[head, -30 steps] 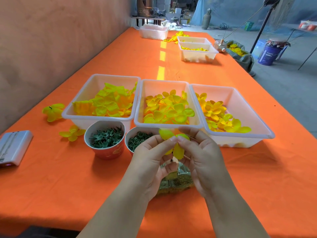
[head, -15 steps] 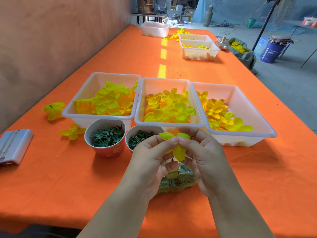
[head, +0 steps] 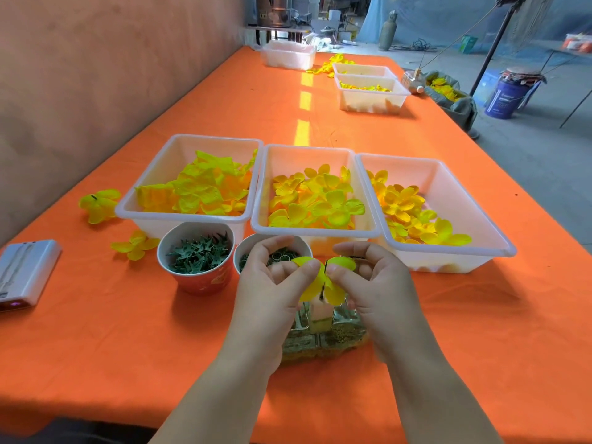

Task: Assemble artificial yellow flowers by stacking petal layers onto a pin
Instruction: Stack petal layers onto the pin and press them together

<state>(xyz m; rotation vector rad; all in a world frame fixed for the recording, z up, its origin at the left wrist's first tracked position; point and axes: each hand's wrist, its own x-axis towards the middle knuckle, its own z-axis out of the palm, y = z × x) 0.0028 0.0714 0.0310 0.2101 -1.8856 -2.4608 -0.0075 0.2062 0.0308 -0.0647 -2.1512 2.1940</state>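
Your left hand [head: 266, 296] and right hand [head: 378, 293] both pinch a yellow petal [head: 334, 294] on the pin [head: 323, 283], low over the tabletop [head: 96, 315]. Behind, one cup [head: 201, 280] holds green stars, another cup [head: 245, 249] green rings. Three trays [head: 315, 231] hold yellow petals.

Yellow petals [head: 323, 277], orange tablecloth [head: 128, 331] (white bins [head: 315, 232]).

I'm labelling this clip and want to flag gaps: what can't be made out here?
Head view only:
The pin: a thin dark sliver shows; the petal layer and thumbs cover the rest.
The holder beneath: mostly behind the left hand and right hand.
The small cup: contents half behind the left hand, too small to name.
The white device: cut off by the left edge.
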